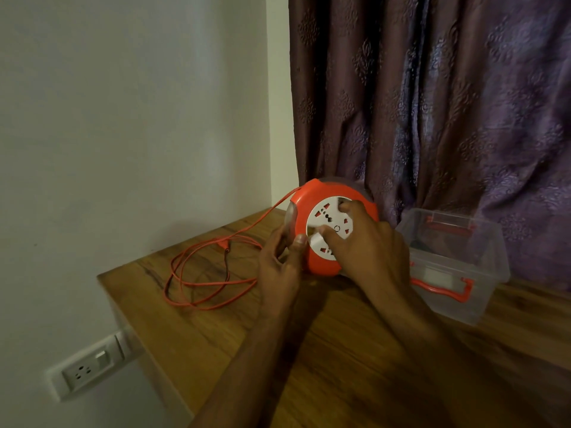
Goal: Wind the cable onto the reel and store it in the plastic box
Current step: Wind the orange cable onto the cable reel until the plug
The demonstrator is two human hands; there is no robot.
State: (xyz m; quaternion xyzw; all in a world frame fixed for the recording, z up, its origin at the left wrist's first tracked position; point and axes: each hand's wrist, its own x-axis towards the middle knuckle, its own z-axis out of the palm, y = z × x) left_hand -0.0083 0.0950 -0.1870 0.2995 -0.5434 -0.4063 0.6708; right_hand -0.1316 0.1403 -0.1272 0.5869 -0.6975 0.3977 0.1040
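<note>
One white wall socket with a switch [89,370] sits low on the wall at far left, below the edge of the brown wooden bench [340,350]. Next over, one thin orange cable [200,282] lies in a few loose loops on the bench, with a single strand running up to the top left of the reel. Then one round orange plastic cable reel with a white socket face [330,230], standing on its edge near the back of the bench. Two bare hands are on it: the left hand [282,264] grips the reel's left rim, thumb on the front and fingers curled behind, while the right hand [367,242] has its curled fingertips pressed onto the white face. Far right, just beside the reel, there's one clear plastic box with orange handles [457,264], open on top. One purple patterned curtain [432,97] hangs behind everything.
</note>
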